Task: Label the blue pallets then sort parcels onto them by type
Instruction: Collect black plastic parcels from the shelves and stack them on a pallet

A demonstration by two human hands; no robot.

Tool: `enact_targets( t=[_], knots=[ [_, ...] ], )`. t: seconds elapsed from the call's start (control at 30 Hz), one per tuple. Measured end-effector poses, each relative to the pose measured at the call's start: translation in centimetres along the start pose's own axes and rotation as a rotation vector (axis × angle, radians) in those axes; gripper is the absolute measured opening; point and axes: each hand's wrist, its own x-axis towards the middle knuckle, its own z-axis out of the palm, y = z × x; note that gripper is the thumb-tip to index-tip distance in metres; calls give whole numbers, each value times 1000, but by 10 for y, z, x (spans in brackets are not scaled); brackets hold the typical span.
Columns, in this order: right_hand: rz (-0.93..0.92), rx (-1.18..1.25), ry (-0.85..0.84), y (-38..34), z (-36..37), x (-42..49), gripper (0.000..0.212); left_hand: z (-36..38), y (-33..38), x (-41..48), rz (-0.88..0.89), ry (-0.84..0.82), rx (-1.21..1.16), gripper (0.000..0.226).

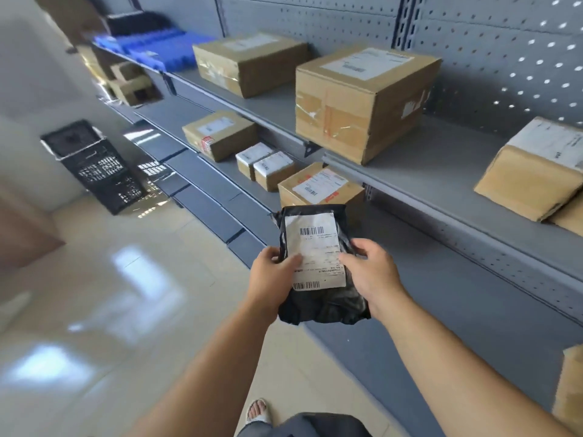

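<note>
Gripping black parcel (325, 305) with left hand (273, 272) and right hand (369, 272), curling fingers round its sides, near the lower shelf (410, 244), well apart from blue pallets (157, 47) lying far left. Possibly risking dropping it through slick wrapping, or mis-sorting by misreading the label (315, 247).

Nothing actually readable here: white label (315, 250) on the black parcel (328, 304) mid-frame shows barcodes, print's too blurry, box labels (367, 63) upper right likewise
</note>
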Motion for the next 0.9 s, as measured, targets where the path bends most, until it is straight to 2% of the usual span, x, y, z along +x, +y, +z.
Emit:
enact_targets(
  t=[0.2, 0.33, 0.5, 0.73, 0.9],
  knots=[
    [-141, -45, -177, -57, 98, 6, 13, -93, 21, 16, 27, 156, -194, 20],
    [-198, -91, -275, -92, 172, 4, 24, -165, 36, 33, 55, 228, -276, 16],
    [-242, -47, -315, -134, 267, 1, 25, -253, 55, 60, 104, 299, -324, 11],
    [-321, -80, -394, -183, 387, -6, 27, -367, 75, 101, 152, 399, -377, 16],
    [-372, -104, -473, -210, 451, 10, 17, -420, 86, 132, 169, 446, -442, 19]
  ],
)
